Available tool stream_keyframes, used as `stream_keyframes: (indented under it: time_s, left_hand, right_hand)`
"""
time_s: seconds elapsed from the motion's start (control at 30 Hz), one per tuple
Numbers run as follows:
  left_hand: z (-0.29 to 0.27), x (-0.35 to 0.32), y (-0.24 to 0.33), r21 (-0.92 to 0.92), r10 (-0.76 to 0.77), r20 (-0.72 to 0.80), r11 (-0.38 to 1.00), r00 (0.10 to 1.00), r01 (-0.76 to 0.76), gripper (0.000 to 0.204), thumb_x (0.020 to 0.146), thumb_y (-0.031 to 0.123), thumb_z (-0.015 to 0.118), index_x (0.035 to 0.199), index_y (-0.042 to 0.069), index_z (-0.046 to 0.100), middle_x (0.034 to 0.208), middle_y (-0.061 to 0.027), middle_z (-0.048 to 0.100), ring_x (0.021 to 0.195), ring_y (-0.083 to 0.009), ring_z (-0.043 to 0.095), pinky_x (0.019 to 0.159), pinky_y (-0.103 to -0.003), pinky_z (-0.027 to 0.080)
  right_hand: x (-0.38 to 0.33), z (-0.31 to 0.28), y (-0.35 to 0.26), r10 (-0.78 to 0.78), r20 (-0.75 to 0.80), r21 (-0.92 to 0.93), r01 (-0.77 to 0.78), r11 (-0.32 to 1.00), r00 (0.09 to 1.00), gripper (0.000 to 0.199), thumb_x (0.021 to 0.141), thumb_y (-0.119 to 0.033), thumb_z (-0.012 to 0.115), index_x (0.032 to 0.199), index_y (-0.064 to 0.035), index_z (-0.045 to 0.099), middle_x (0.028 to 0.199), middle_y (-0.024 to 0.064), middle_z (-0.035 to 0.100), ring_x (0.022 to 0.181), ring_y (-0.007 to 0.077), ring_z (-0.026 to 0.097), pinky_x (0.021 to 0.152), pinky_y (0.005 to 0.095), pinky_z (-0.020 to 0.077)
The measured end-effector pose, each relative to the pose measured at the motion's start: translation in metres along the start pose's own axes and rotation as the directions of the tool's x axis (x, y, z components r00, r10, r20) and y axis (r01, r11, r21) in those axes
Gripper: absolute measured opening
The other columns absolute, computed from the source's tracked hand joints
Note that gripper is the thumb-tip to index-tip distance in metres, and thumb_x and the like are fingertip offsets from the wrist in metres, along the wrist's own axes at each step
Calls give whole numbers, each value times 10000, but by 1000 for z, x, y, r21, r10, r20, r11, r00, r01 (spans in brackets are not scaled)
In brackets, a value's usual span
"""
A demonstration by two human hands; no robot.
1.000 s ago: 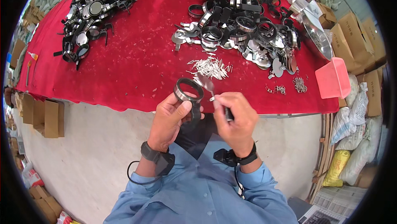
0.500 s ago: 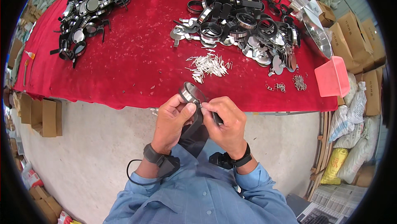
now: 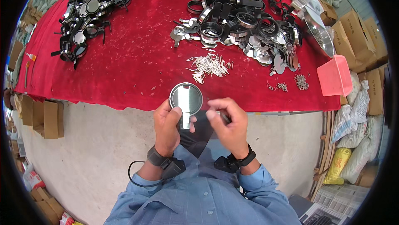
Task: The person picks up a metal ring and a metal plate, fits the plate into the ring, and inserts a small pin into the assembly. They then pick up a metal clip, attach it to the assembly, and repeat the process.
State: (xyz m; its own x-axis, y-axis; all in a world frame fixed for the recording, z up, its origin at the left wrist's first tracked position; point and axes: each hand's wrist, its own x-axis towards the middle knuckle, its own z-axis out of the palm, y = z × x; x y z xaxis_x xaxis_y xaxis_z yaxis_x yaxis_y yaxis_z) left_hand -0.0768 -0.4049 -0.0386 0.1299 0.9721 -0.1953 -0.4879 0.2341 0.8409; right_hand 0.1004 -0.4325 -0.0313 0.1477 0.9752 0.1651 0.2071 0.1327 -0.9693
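Carton [image 3: 51, 119] far left of the pins [image 3: 210, 65] and lower, beside the red cloth [image 3: 124, 67]. Left pile [image 3: 86, 15], dark-rimmed parts with silver faces, left of the pins and farther from the person. Left hand [image 3: 165, 126] below and left of the pins, grasping a round part [image 3: 185, 97]: thumb on its near edge, fingers behind. Part sits at the cloth's near edge, just nearer the person than the pins; silver face up, dark rim, tab [image 3: 185, 122] toward the person. Pins white, loosely strewn. Right hand [image 3: 233, 126] below and right of the pins, apart from the part; fingers curled round a dark piece [image 3: 225, 118], mostly hidden. Cannot tell whether thumb and forefinger pinch anything. Ring heap [image 3: 245, 21] beyond the pins and to their right, silver discs [image 3: 266, 55] along its near side. Clips [image 3: 301, 82], small, metal, right of the pins and slightly nearer. Metal bowl [image 3: 318, 34] farther right, tilted. Pink tub [image 3: 334, 76] far right of the pins.
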Motion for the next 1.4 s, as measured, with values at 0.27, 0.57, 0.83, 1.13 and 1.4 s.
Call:
stream_keyframes:
  time_s: [0.27, 0.57, 0.83, 1.13, 1.4]
  left_hand:
    - [3, -4, -19, -28, 20, 111, 999, 994, -17, 339, 966, 149, 553, 1203, -79, 638, 965, -141, 731, 717, -162, 709, 525, -281, 590]
    - [2, -4, -25, 112, 5, 60, 994, 998, -12, 377, 994, 210, 588, 1242, -73, 611, 954, -141, 729, 680, -160, 714, 481, -264, 580]
    - [12, -9, -9, 174, -33, 214, 985, 976, -5, 599, 962, -28, 513, 1524, 14, 309, 1215, -191, 671, 1008, -223, 719, 816, -358, 645]
    - [15, -13, -9, 239, -27, 442, 967, 897, -89, 381, 900, -123, 564, 1270, -34, 553, 1131, -171, 694, 1077, -249, 733, 964, -400, 617]
    - [10, -10, -9, 151, -11, 291, 988, 957, -35, 294, 883, -50, 562, 1175, -15, 562, 1068, -186, 707, 978, -268, 762, 827, -404, 658]
  right_hand:
    - [11, 7, 7, 334, 272, 721, -421, 550, 902, 374, 995, -93, 695, 1324, 11, 549, 1009, 30, 686, 702, 17, 527, 563, 194, 374]
    - [10, 9, 13, 359, 308, 714, -463, 526, 881, 355, 1007, -116, 673, 1315, 13, 550, 925, 15, 663, 638, 23, 504, 528, 200, 340]
    - [11, 3, -1, 402, 163, 550, -421, 721, 901, 227, 1066, -161, 584, 1244, -25, 623, 890, -10, 662, 688, 25, 561, 568, 205, 424]
    - [19, -35, 29, 146, -14, 148, -143, 979, 989, 229, 1083, -164, 534, 1136, 13, 669, 832, 26, 685, 707, 67, 588, 629, 259, 487]
    - [55, -155, 59, -216, -326, -702, -83, 707, 920, 113, 946, -76, 670, 1037, -39, 725, 887, 134, 688, 770, 285, 676, 699, 401, 529]
